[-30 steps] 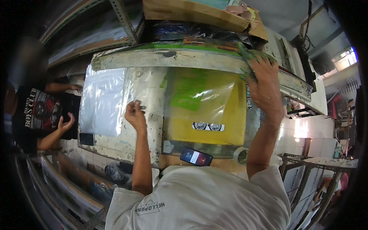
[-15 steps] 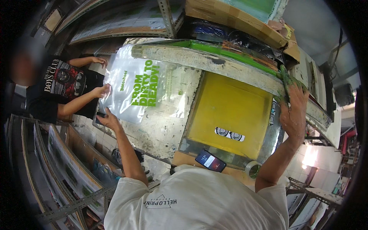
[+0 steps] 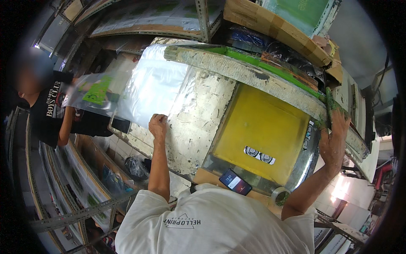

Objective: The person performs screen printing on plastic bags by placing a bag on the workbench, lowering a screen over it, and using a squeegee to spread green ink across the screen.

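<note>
My left hand [image 3: 158, 126] is closed at the near edge of a blank clear plastic bag [image 3: 154, 91], its fingertips pinched together. The bag lies flat on the left part of the paint-spattered table [image 3: 192, 127]. My right hand [image 3: 333, 137] grips the green-smeared right end of a tilted screen printing frame [image 3: 253, 77], which stands raised over the back of the table. Part of its grip is hidden behind the frame. To the left, a co-worker lifts away a clear plastic bag with green lettering [image 3: 96, 94]. Below the frame is a yellow mesh panel [image 3: 258, 127].
A phone [image 3: 235, 182] and a tape roll [image 3: 280, 195] lie at the near edge. A black-and-white sticker [image 3: 259, 155] is on the yellow panel. Cardboard [image 3: 275, 31] and dark plastic packs sit behind the frame. Racks [image 3: 80, 190] with printed sheets stand at the left.
The co-worker has taken the printed bag off the table to the left, exposing a blank one. My left hand has moved right to that bag's edge. My right hand stays on the frame.
</note>
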